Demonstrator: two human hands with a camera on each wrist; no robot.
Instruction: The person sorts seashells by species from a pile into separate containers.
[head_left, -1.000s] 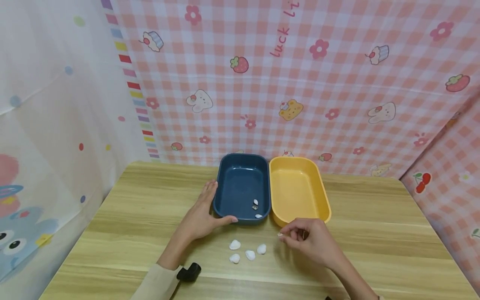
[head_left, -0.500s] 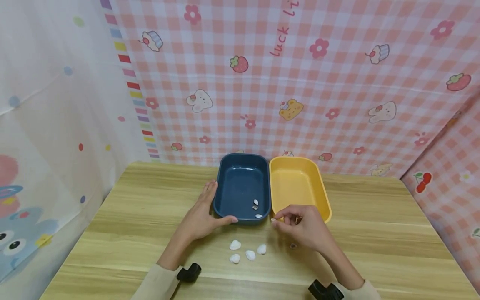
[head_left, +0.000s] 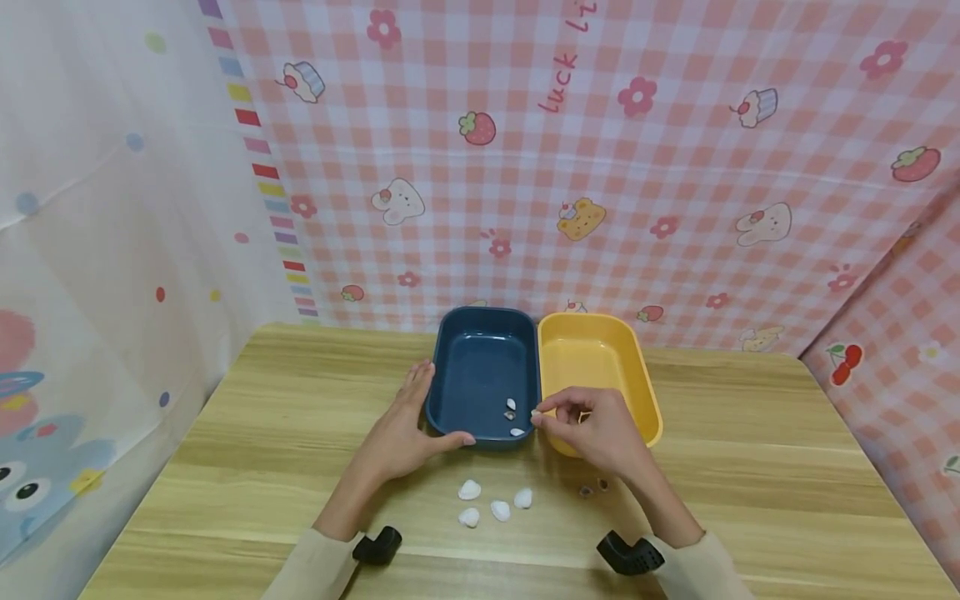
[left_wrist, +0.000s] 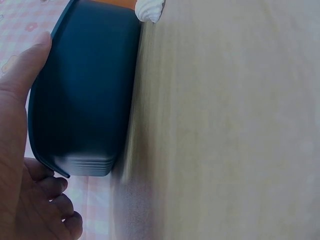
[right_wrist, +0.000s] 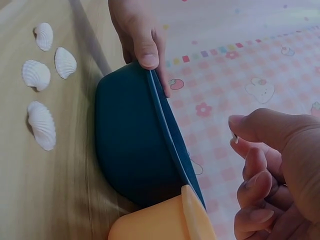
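My left hand (head_left: 397, 442) rests against the navy blue bin (head_left: 480, 358), thumb on its front rim and fingers along its left wall. Between thumb and index finger, my right hand (head_left: 596, 425) pinches a small whitish shell (right_wrist: 234, 138), mostly covered by the fingertips. In the head view that hand overlaps the yellow bin (head_left: 588, 362), its fingertips right by the navy bin's right rim. Small shells lie inside the navy bin: a white shell (head_left: 511, 404), a darker shell (head_left: 510, 415) and another white shell (head_left: 517, 432) near the front.
Several larger white ridged seashells (head_left: 500, 511) lie on the wooden table (head_left: 300, 392) in front of the bins. Two small dark shells (head_left: 585, 492) are by the right forearm. A pink checked cloth (head_left: 480, 183) hangs behind the table.
My right hand has moved up and left with the small shell, from in front of the yellow bin to the navy bin's rim, uncovering two small dark shells. My left hand stays put.
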